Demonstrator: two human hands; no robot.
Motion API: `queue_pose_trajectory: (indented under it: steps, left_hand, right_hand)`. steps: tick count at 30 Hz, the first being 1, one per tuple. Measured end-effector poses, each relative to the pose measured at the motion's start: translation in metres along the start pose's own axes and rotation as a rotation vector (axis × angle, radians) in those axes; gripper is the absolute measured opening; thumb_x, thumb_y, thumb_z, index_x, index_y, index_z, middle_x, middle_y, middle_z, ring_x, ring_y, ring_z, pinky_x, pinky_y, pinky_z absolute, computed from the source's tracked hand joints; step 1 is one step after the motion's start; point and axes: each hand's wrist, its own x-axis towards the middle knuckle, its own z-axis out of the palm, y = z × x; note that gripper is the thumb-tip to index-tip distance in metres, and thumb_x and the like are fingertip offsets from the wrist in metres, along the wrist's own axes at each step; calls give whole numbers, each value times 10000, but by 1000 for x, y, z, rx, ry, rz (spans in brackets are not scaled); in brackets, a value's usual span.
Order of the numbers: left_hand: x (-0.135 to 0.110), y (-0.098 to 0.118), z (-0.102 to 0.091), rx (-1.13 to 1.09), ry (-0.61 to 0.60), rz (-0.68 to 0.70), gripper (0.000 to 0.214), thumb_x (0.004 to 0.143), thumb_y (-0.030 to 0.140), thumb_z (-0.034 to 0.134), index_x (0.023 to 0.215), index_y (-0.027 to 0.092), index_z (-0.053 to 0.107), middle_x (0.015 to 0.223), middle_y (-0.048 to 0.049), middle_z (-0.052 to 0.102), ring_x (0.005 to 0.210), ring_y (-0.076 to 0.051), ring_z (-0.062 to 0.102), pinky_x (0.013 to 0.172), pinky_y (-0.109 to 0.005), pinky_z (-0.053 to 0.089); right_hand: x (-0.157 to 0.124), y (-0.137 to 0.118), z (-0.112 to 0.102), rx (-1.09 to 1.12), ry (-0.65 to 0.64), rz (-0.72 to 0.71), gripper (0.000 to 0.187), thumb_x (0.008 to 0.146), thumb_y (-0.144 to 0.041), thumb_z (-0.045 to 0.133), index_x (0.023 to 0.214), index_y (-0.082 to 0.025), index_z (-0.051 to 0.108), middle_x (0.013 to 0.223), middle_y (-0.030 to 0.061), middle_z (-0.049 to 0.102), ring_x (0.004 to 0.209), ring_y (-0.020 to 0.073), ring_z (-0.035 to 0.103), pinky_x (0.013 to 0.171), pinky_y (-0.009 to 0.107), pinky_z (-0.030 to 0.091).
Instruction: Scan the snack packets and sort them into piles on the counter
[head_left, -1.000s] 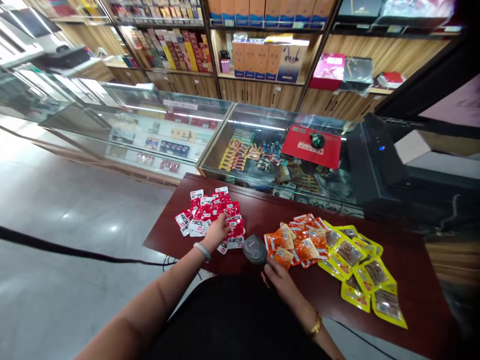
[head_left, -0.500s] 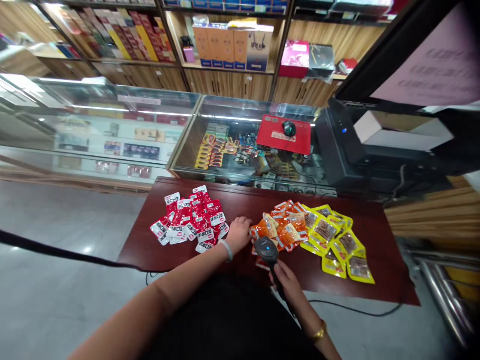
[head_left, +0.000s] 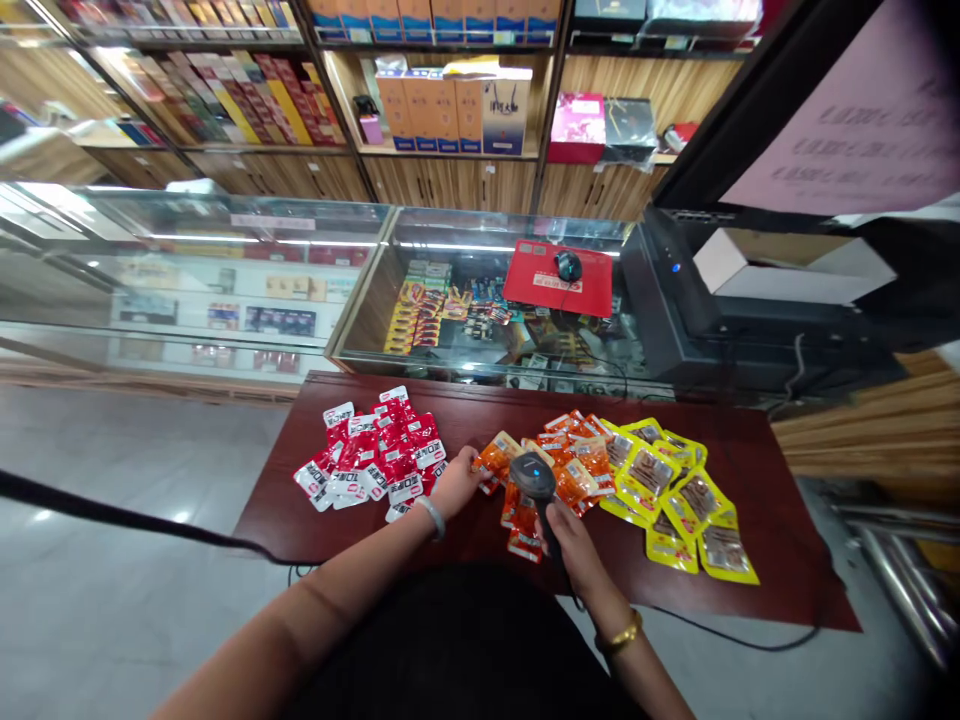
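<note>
My right hand [head_left: 571,535] grips the handle of a black barcode scanner [head_left: 533,478], its head held over the orange snack packets [head_left: 574,470]. My left hand [head_left: 459,478] pinches one orange packet [head_left: 495,458] at the left edge of that pile and holds it just left of the scanner head. A pile of red snack packets [head_left: 375,458] lies to the left of my left hand, and yellow packets [head_left: 675,490] spread to the right of the orange ones. All lie on a dark red-brown table [head_left: 465,410].
Behind the table stands a glass display counter [head_left: 480,300] with a red mat [head_left: 559,275] and a mouse [head_left: 568,265] on top. A black printer [head_left: 742,310] sits at the right. A black cable [head_left: 112,505] crosses the floor at the left. Shelves of boxes line the back wall.
My left hand left the red pile, moved right to the orange pile and took hold of an orange packet. The scanner turned and now points over the orange packets.
</note>
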Motion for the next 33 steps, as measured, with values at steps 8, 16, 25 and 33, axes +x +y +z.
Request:
queue_pose_trajectory:
  steps: [8,16,25,33]
  left_hand:
    - [3,-14,-15,-164,149,-21,285,704,318,700,852,199,487,711,46,561,666,-122,553,621,-225,397]
    - [22,-10,-39,-118,469,-113,343,735,286,675,1015,183,506,965,-61,621,897,-206,601,824,-339,464]
    - [10,26,4,329,88,259,301,759,339,686,1014,202,605,1029,-74,606,1015,-222,543,948,-352,402]
    - [19,38,43,381,-93,198,228,722,335,716,878,188,637,957,-100,636,939,-231,574,817,-316,413]
  right_hand:
    - [46,-21,35,-66,-202,-8,432,796,-629,601,742,-203,544,575,-46,523,442,89,414,432,226,296]
    - [42,-18,22,-68,-137,3,409,800,-615,605,752,-212,561,578,-42,541,448,101,428,444,237,304]
    - [16,-3,-13,35,129,18,380,784,-588,643,736,-218,570,610,-11,594,487,133,493,467,253,383]
    - [6,3,-21,40,226,10,398,770,-609,642,745,-219,568,625,-6,607,480,135,505,464,255,390]
